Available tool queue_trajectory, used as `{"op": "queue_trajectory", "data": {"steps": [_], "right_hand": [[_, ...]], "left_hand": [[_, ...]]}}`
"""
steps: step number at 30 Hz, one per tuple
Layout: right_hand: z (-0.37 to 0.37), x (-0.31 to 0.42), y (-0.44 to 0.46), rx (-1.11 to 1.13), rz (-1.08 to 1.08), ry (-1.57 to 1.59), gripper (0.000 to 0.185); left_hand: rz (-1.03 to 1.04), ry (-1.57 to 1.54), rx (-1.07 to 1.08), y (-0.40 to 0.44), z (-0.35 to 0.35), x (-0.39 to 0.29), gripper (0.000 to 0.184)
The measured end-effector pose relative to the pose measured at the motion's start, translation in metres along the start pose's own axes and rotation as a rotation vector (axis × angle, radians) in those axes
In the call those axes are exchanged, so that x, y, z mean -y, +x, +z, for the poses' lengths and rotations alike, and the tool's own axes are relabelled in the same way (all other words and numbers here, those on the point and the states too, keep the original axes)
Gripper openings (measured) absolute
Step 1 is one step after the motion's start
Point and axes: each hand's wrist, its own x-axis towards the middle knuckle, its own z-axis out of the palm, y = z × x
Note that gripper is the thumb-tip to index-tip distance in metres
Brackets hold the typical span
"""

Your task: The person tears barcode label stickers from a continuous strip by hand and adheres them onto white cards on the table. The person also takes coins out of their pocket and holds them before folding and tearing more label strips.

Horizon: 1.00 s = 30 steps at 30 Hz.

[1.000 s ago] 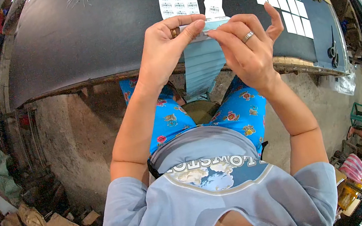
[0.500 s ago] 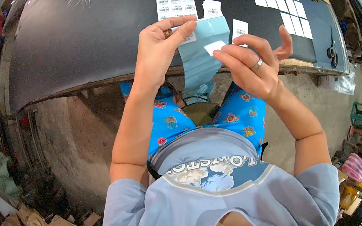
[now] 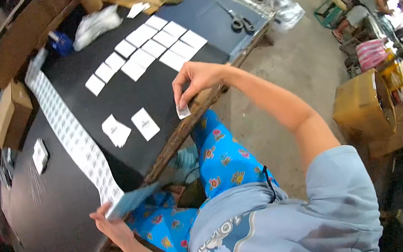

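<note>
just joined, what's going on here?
A person's left hand holds a long white strip of printed labels with pale-blue backing. The right hand pinches a small white paper piece by the table's near edge. On the black tabletop, one printed white rectangular card lies beside a loose pile of white cards; more white rectangular cards lie in rows.

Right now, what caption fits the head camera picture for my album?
Left hand holds the printed label strip; right hand pinches a small white label.
</note>
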Motion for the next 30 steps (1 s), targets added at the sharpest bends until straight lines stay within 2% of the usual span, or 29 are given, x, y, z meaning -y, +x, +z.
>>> {"op": "queue_trajectory", "data": {"steps": [1, 2, 4, 9, 11, 12, 16, 18, 21, 23, 25, 30], "right_hand": [[-0.004, -0.013, 0.0, -0.03, 0.038, 0.143, 0.008], [-0.005, -0.031, 0.002, -0.044, 0.034, 0.14, 0.008], [-0.008, -0.059, 0.005, -0.054, -0.179, 0.393, 0.01], [0.001, -0.06, -0.002, -0.1, -0.301, 0.456, 0.005], [0.001, -0.063, -0.003, -0.157, -0.402, 0.554, 0.005], [0.001, -0.064, -0.002, -0.157, -0.423, 0.558, 0.005], [-0.002, -0.069, 0.001, -0.185, -0.387, 0.577, 0.005], [0.0, -0.069, 0.0, -0.194, -0.412, 0.626, 0.004], [0.0, -0.068, -0.001, -0.201, -0.387, 0.635, 0.004], [0.002, -0.068, -0.002, -0.211, -0.389, 0.648, 0.005], [0.001, -0.068, -0.001, -0.216, -0.414, 0.618, 0.005], [0.002, -0.067, -0.001, -0.24, -0.423, 0.639, 0.005]], "left_hand": [[0.021, -0.012, 0.015, -0.003, 0.0, 0.003, 0.055], [0.025, -0.014, 0.028, -0.006, 0.002, 0.0, 0.055], [0.041, 0.074, 0.051, -0.007, 0.008, -0.008, 0.052], [0.048, 0.175, 0.071, -0.003, 0.024, -0.016, 0.047], [-0.152, 0.318, 0.188, -0.003, 0.032, -0.031, 0.043], [-0.129, 0.291, 0.283, 0.002, 0.025, -0.026, 0.04], [-0.159, 0.248, 0.418, 0.008, 0.012, -0.028, 0.041], [-0.182, -0.151, 0.417, 0.012, -0.011, -0.015, 0.047], [-0.301, -0.232, 0.416, 0.018, -0.023, -0.016, 0.053], [-0.273, -0.174, 0.473, 0.017, -0.027, -0.011, 0.051], [-0.203, -0.209, 0.418, 0.021, -0.041, 0.002, 0.048], [-0.213, -0.221, 0.411, 0.02, -0.044, 0.002, 0.047]]}}
